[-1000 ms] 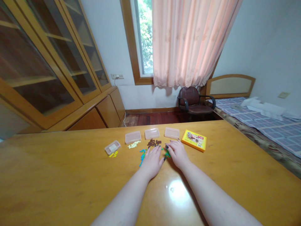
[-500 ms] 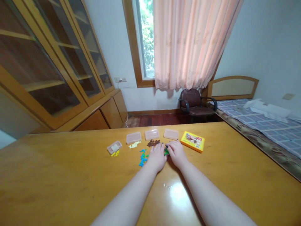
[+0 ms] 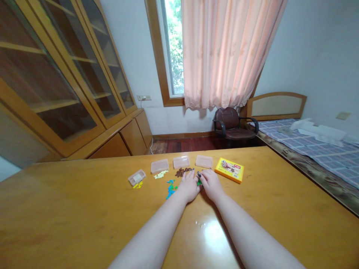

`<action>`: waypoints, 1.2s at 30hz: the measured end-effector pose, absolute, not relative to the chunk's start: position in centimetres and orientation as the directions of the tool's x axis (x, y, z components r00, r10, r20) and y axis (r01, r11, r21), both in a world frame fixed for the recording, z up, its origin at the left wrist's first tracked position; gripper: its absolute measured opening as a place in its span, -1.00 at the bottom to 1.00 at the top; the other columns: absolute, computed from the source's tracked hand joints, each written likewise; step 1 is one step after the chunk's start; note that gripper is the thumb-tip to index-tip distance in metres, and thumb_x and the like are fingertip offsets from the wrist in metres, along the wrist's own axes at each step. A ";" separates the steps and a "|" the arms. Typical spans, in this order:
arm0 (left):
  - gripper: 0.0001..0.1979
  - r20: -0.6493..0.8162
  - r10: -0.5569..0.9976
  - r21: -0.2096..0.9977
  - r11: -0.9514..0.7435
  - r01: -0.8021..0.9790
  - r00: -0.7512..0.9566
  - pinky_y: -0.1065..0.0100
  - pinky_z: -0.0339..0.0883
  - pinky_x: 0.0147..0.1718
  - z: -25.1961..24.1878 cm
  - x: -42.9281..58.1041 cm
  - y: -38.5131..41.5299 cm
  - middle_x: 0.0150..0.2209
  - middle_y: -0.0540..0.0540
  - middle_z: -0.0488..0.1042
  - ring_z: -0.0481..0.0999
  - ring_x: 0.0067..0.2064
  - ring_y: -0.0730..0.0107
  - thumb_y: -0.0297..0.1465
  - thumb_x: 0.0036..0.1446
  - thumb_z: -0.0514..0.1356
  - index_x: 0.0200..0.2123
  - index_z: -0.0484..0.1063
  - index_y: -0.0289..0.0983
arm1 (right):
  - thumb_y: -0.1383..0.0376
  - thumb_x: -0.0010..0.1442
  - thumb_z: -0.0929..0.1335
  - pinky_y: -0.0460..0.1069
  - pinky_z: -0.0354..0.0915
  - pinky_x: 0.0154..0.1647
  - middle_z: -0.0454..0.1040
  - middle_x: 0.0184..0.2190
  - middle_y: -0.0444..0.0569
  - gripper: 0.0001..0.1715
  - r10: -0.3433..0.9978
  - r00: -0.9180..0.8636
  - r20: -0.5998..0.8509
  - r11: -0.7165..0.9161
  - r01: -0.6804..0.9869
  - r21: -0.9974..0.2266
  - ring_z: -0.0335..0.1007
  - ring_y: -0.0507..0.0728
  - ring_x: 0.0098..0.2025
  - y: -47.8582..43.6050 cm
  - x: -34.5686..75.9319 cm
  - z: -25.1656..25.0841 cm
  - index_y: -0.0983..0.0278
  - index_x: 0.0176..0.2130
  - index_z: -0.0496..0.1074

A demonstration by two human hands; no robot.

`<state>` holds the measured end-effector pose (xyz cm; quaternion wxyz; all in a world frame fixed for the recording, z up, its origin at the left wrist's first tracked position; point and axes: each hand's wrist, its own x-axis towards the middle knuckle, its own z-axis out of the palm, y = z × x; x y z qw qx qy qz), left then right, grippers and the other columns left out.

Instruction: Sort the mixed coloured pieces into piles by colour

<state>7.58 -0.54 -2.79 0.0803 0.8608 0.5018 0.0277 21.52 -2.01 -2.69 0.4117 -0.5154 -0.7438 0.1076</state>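
My left hand (image 3: 189,186) rests on the wooden table (image 3: 84,209), fingers pointing forward and somewhat apart. Close beside it, the fingers of my right hand (image 3: 211,184) are bent over small green pieces (image 3: 199,182) between the two hands; whether they are gripped is too small to tell. Blue and green pieces (image 3: 170,189) are scattered left of my left hand. Beyond its fingertips is a pile of brown pieces (image 3: 181,172). Cream pieces (image 3: 160,174) and yellow pieces (image 3: 138,185) lie farther left.
Several clear plastic trays stand in a row, among them one behind the brown pieces (image 3: 181,161) and one at the far left (image 3: 137,178). A yellow box (image 3: 229,170) lies right of my right hand. Past the table's far edge is a chair (image 3: 231,125).
Both hands stay in almost the same place, with only slight finger movement over the green pieces. The whole view has shifted a little.
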 end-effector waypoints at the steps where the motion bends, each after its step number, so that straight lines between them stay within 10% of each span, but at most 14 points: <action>1: -0.42 -0.046 0.871 0.171 -0.475 0.863 0.488 0.00 -0.28 0.24 -2.8 8.0 -0.3 0.29 -0.27 -0.01 -0.08 0.31 0.14 -0.17 0.19 -0.12 0.22 0.10 -0.31 | 0.24 0.26 0.18 0.05 0.17 -0.10 0.49 -0.32 0.02 -0.68 0.854 -0.132 0.504 0.449 0.676 -0.584 0.33 0.15 -0.21 -2.0 21.5 -2.7 0.27 -0.32 0.47; 21: -0.46 -0.039 0.994 0.139 -0.099 0.985 0.105 -0.15 -0.17 0.17 -1.0 2.6 -2.3 0.17 -0.27 0.25 0.12 0.24 0.09 -0.16 0.22 -0.16 0.11 0.25 -0.33 | 0.20 0.28 0.16 0.02 0.15 -0.14 0.50 -0.37 -0.01 -0.62 0.869 -0.124 0.479 0.427 0.678 -0.598 0.32 0.13 -0.26 -2.1 21.5 -2.6 0.28 -0.36 0.45; 36: -0.27 -0.151 0.985 0.052 0.089 0.995 -0.081 -0.01 -0.10 0.18 -2.2 1.1 -4.0 0.30 -0.36 -0.13 -0.08 0.30 -0.03 -0.08 0.16 -0.13 0.26 -0.08 -0.44 | 0.18 0.25 0.18 0.12 0.17 0.05 0.44 -0.04 0.13 -0.61 0.949 -0.125 0.289 0.301 0.637 -0.710 0.32 0.21 0.02 -1.4 21.5 -3.8 0.29 -0.07 0.42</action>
